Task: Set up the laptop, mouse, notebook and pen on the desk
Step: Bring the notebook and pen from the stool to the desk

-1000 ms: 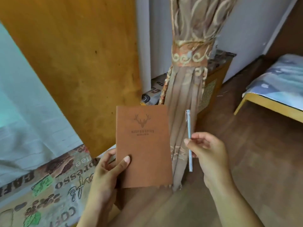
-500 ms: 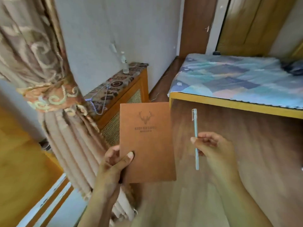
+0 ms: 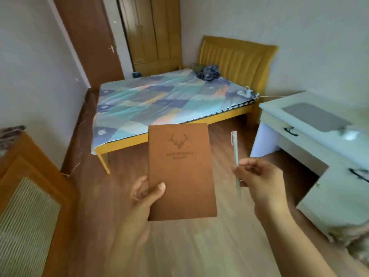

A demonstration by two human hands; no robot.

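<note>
My left hand [image 3: 146, 196] holds a brown notebook [image 3: 180, 170] with a deer-head emblem upright by its lower left corner, thumb on the cover. My right hand [image 3: 257, 180] pinches a pale green pen [image 3: 235, 148] upright, just right of the notebook. At the right stands a white desk [image 3: 311, 148] with black drawer handles. A closed grey laptop [image 3: 315, 116] lies flat on the desk top. A white mouse [image 3: 350, 134] sits beside the laptop's near right corner. Both hands are over the wood floor, left of the desk.
A bed [image 3: 163, 100] with a patchwork cover and yellow headboard fills the middle distance. A low wooden cabinet [image 3: 30, 196] stands at the left wall. A brown door [image 3: 89, 41] and a wardrobe [image 3: 151, 33] are at the back. A fluffy object [image 3: 355, 242] shows at the right edge.
The view has swung to the right, from the curtain and cabinet to the bed and the white desk. Both hands keep the same hold on notebook and pen.
</note>
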